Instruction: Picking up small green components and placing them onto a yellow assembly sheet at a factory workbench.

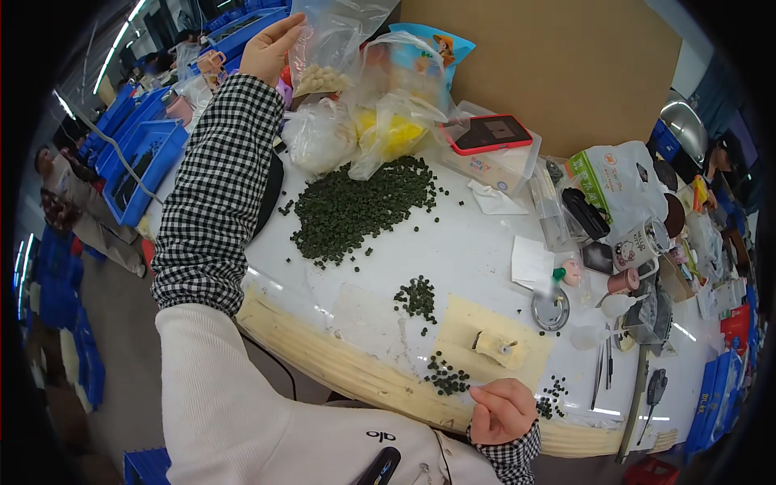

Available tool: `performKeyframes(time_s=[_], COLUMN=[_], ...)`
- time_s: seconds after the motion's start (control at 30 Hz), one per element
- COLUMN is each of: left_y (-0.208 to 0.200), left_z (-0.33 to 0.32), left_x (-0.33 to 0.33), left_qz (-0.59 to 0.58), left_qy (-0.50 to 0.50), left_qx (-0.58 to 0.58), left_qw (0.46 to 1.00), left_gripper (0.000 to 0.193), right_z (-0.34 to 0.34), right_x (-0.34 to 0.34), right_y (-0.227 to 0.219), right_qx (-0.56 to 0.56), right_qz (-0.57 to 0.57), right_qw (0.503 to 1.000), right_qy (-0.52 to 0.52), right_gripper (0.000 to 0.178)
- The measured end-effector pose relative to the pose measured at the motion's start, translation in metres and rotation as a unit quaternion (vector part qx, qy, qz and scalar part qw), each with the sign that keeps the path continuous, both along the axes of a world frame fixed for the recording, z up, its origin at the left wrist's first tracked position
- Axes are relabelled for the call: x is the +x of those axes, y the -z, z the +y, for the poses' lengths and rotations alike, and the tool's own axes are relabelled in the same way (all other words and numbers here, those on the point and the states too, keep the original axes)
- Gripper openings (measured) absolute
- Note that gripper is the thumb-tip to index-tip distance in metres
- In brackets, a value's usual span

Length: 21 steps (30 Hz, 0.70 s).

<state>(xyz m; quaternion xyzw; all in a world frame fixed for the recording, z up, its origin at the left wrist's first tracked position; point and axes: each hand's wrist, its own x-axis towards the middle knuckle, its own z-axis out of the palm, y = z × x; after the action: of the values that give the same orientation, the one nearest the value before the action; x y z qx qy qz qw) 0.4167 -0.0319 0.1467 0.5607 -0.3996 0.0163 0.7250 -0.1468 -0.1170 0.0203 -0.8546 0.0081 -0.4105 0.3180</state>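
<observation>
Clearly, the left hand point(271, 52) is beyond the dark green heap point(360, 212), fingers clamped on the edge of a clear bag point(335, 36) of pale pieces. On the heap's near side, to its right, the right hand point(503, 411) hovers beside a small dark cluster point(446, 377), fingers curled; whether they pinch anything, I cannot tell.

On the table point(477, 259), the farthest pellet heap point(356, 212) lies before the plastic bags point(318, 137) and left of the mug point(633, 250).
</observation>
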Motion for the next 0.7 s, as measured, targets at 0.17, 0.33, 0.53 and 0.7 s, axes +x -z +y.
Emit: performKeyframes(time_s=[0.17, 0.33, 0.53, 0.7], left_y=[0.012, 0.054, 0.078, 0.081], left_z=[-0.027, -0.079, -0.088, -0.041], left_x=[0.032, 0.025, 0.0, -0.062], left_qz=[-0.207, -0.286, -0.261, -0.349], left_qy=[-0.12, -0.21, -0.214, -0.222], left_qx=[0.018, 0.43, 0.52, 0.378], left_qw=[0.971, 0.83, 0.784, 0.829], left_gripper=[0.059, 0.076, 0.073, 0.076], right_z=[0.003, 0.004, 0.003, 0.0], right_x=[0.001, 0.001, -0.001, -0.002], right_y=[-0.001, 0.001, -0.001, -0.001], right_qx=[0.002, -0.005, -0.005, -0.013], right_qz=[0.003, 0.005, 0.027, 0.016], right_qw=[1.0, 1.0, 1.0, 1.0], right_qy=[0.001, 0.014, 0.01, -0.002], right_gripper=[0.013, 0.013, 0.014, 0.015])
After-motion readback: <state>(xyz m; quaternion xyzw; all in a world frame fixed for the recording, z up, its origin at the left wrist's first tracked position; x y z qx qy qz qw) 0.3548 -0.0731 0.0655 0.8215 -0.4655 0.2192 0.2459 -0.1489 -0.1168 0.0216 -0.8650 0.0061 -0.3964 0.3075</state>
